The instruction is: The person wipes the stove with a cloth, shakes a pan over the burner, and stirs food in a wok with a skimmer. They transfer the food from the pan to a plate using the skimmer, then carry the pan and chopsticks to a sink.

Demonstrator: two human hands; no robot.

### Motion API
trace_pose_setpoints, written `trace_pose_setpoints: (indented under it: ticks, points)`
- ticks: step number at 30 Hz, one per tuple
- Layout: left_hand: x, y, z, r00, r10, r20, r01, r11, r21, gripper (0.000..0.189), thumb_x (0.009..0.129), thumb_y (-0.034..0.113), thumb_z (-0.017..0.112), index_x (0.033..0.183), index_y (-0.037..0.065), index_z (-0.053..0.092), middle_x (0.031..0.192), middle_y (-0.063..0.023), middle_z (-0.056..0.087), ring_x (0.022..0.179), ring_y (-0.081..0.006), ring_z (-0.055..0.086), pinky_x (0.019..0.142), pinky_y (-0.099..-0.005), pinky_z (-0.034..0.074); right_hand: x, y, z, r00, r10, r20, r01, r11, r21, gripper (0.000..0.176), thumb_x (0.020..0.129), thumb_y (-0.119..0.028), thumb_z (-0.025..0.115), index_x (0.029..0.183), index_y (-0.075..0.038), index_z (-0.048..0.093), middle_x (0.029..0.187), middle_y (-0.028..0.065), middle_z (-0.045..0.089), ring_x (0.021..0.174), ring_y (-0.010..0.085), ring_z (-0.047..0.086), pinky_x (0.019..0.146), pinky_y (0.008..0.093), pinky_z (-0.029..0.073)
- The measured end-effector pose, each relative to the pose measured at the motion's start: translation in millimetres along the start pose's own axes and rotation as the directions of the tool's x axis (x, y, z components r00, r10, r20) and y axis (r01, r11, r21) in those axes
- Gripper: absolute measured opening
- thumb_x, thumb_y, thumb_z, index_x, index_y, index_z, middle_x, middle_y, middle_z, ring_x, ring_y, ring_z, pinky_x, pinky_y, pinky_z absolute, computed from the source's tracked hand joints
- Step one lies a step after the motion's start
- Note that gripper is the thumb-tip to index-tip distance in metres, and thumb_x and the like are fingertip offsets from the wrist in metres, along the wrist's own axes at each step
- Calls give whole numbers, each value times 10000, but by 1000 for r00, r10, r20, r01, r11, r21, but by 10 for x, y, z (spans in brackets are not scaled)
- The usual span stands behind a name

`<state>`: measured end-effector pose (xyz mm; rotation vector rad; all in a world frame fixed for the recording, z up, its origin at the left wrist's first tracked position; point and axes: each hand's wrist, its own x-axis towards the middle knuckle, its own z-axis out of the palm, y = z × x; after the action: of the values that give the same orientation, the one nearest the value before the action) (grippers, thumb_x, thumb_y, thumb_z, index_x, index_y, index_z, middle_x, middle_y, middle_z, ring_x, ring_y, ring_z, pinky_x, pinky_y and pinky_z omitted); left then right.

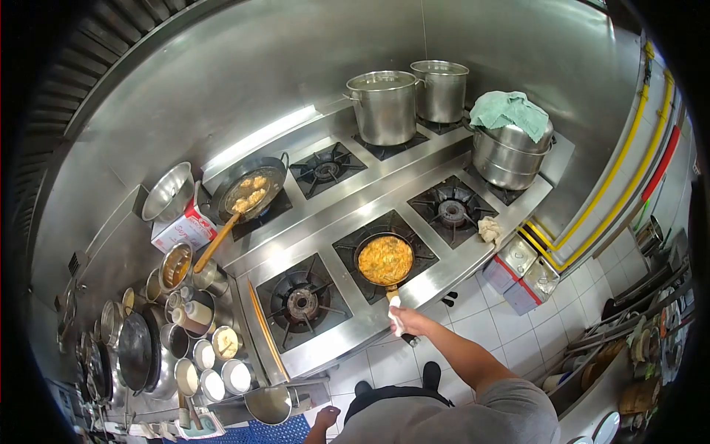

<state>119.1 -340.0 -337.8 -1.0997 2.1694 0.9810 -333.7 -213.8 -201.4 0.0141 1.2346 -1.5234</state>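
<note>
On the steel counter [347, 337] the frying pan [384, 260] of orange food sits on a burner near the front edge, the right hand [410, 320] closing its grip on the handle through a white cloth [394, 307], while the left hand [324, 419] hangs low, its grip impossible to tell.

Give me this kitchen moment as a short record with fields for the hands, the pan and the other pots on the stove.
frying pan: on a front burner of the stove, full of orange-yellow food
right hand: grips the frying pan's handle through a white cloth
left hand: low beside the body, fingers too small to read
wok: back left burner, pieces frying, a wooden-handled tool resting in it
stockpots: two, on the back burners
green cloth: draped over a wide steel pot at the right
</note>
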Motion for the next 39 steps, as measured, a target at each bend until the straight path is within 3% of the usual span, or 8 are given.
trace_pose_setpoints:
  ticks: [6, 18, 20, 24, 27, 30, 34, 39]
  points:
    - [107, -197, 176, 986, 167, 26, -169, 978, 119, 262, 836, 366, 481, 980, 239, 660, 1119, -84, 605, 1030, -297, 567, 867, -383, 467, -136, 218, 323, 979, 80, 189, -97, 992, 85, 252, 948, -309, 434, 920, -58, 430, 675, 66, 493, 550, 180, 527, 481, 339, 451]
    - [-6, -182, 340, 992, -112, -66, 88, 951, -298, 334, 786, 413, 565, 934, 137, 684, 1028, -132, 644, 987, -316, 596, 860, -376, 468, -215, 242, -80, 887, -300, -352, 71, 840, -537, 447, 916, -426, 468, 822, 4, 541, 532, 49, 478, 424, 155, 459, 406, 320, 366]
    - [35, -405, 525, 969, -115, -219, 35, 940, -339, 290, 774, 341, 592, 913, 102, 683, 810, -78, 683, 679, -189, 662, 672, -301, 523, -731, -2, 79, 892, -260, -369, 52, 872, -488, 487, 912, -440, 462, 799, 24, 558, 529, 68, 505, 431, 170, 476, 430, 337, 376]
    - [-238, -454, 539, 986, -156, -55, 135, 952, -276, 337, 771, 402, 544, 923, 137, 687, 978, -146, 655, 950, -316, 611, 834, -376, 482, -312, -57, 23, 755, -509, -414, 60, 682, -729, 592, 911, -463, 395, 913, 89, 609, 881, 306, 607, 902, 447, 572, 805, 458, 432]
    - [-451, -246, 349, 988, 3, 156, -7, 1000, 25, 291, 795, 306, 482, 990, 176, 654, 999, -124, 644, 945, -310, 609, 807, -393, 497, -380, -135, 178, 720, -558, -413, -13, 584, -812, 613, 902, -484, 405, 925, 96, 603, 921, 298, 607, 940, 429, 571, 827, 453, 431]
    - [-389, -255, 180, 984, 177, 27, -178, 983, 34, 280, 795, 287, 515, 977, 125, 652, 935, -104, 658, 893, -274, 626, 776, -384, 507, -555, -51, -215, 818, -485, -309, 87, 635, -767, 595, 902, -488, 422, 753, 61, 598, 607, 184, 582, 548, 286, 573, 581, 398, 453]
    - [147, -509, 366, 988, -76, -137, 16, 919, -393, 193, 745, 217, 553, 886, 217, 685, 1035, -84, 637, 947, -301, 607, 794, -372, 500, -509, -166, -44, 741, -530, -412, 73, 673, -736, 555, 899, -463, 467, 733, 50, 593, 582, 165, 571, 493, 247, 538, 546, 385, 435]
    - [460, -524, 319, 984, -10, -177, -47, 948, -313, 217, 778, 239, 595, 871, 56, 666, 688, -45, 637, 546, -115, 588, 458, -264, 460, -463, -6, 114, 756, -549, -358, 121, 654, -747, 515, 904, -443, 481, 754, 40, 579, 557, 103, 544, 462, 208, 498, 472, 363, 422]
